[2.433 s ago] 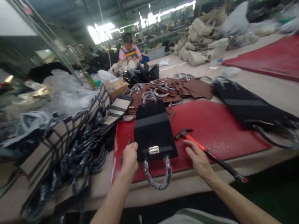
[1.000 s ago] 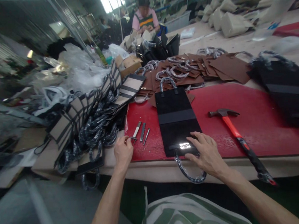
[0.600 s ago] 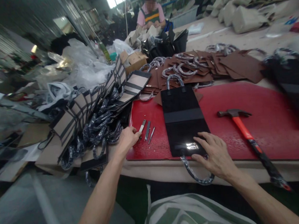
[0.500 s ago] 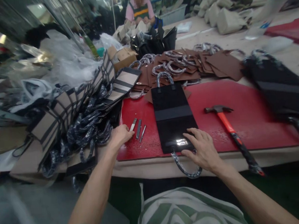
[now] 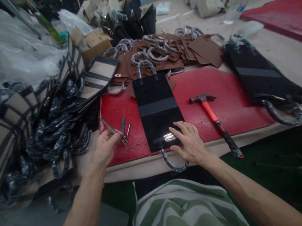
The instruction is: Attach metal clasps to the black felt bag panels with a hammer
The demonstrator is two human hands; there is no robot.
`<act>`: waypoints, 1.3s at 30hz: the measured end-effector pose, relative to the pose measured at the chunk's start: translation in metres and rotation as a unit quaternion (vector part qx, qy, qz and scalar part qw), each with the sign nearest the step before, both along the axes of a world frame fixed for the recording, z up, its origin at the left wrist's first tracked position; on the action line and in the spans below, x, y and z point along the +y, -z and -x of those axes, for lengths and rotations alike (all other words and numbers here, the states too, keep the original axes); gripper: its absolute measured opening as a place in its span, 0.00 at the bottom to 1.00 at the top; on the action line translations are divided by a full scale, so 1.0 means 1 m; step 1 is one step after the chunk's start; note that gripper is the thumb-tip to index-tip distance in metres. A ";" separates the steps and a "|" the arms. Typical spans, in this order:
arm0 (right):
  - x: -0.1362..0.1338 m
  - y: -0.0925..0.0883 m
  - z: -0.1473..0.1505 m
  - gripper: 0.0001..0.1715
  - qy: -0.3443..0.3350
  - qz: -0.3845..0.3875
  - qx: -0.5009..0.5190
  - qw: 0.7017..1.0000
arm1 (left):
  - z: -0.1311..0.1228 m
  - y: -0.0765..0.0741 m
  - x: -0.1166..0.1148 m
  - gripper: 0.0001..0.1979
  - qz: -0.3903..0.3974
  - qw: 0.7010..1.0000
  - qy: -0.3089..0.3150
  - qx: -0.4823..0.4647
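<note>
My left hand (image 5: 107,145) is closed around a slim metal bar (image 5: 107,125), lifted at a slant over the left of the red mat. Just right of it lie a dark flat bar (image 5: 123,124) and a thin metal rod (image 5: 128,130). A black handbag panel (image 5: 156,92) lies flat, with plastic-wrapped handles at its far and near ends. My right hand (image 5: 190,141) has its fingers spread over the panel's near right corner, beside a shiny metal clasp (image 5: 169,137). A claw hammer (image 5: 209,110) with an orange and black handle lies to the right.
Black bag panels with wrapped handles (image 5: 56,130) are heaped at the left. Brown panels (image 5: 169,51) lie beyond the red mat (image 5: 232,93). More black panels (image 5: 262,70) are stacked at the right. A cardboard box (image 5: 96,44) stands at the back left.
My left hand has picked up the slim metal bar from the mat and tilted it. My right hand stays by the clasp. The view has shifted right and down.
</note>
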State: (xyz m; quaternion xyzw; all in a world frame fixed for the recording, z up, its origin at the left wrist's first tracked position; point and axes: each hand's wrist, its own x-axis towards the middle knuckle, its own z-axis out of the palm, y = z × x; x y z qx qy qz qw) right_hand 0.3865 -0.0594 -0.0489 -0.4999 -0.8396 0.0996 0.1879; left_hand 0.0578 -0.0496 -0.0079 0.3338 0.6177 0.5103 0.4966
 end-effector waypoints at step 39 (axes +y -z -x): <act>0.004 0.004 -0.001 0.38 -0.031 0.011 -0.031 0.999 | -0.087 0.052 -0.040 0.07 -0.323 0.896 0.108 0.284</act>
